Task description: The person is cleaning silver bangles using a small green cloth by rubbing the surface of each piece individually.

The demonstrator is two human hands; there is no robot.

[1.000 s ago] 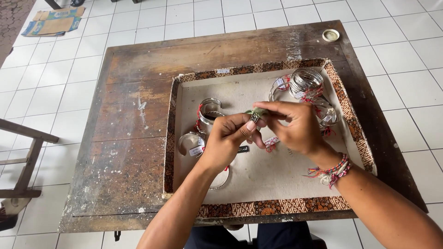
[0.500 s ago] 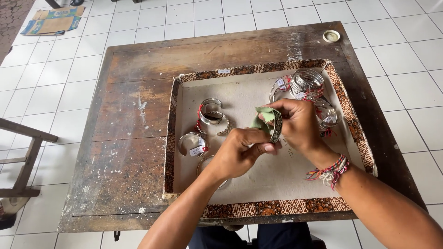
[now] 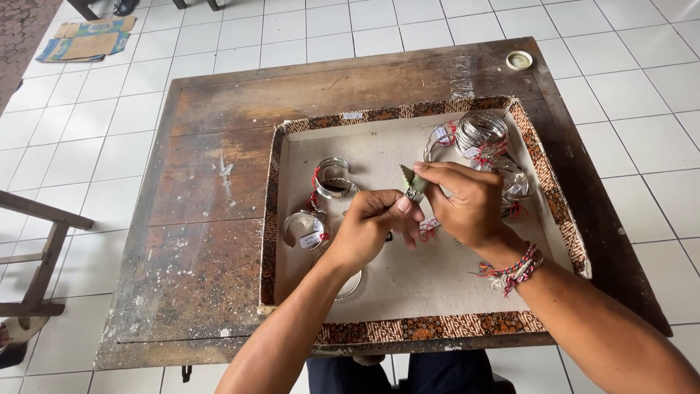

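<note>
White tiled floor, worn wooden table (image 3: 219, 219), shallow tray (image 3: 437, 277) with a patterned rim. Silver bangles (image 3: 332, 179) lie inside it. Over the tray's middle, left hand (image 3: 368, 230) and right hand (image 3: 467, 204) both pinch a small green-tipped metal piece (image 3: 412, 186). Looks light, stiff, slippery; best gripped at its edges.

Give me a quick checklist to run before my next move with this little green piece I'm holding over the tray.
1. Green piece pinched by both hands: ok, left hand and right hand meet on it.
2. Held over the tray: ok.
3. What the small metal part below the green piece is: cannot tell, fingers hide it.
4. Silver bangles lie apart from the hands: ok.
5. Stacked bangles sit inside the tray: ok.
6. Tray fully on the wooden table: ok.
</note>
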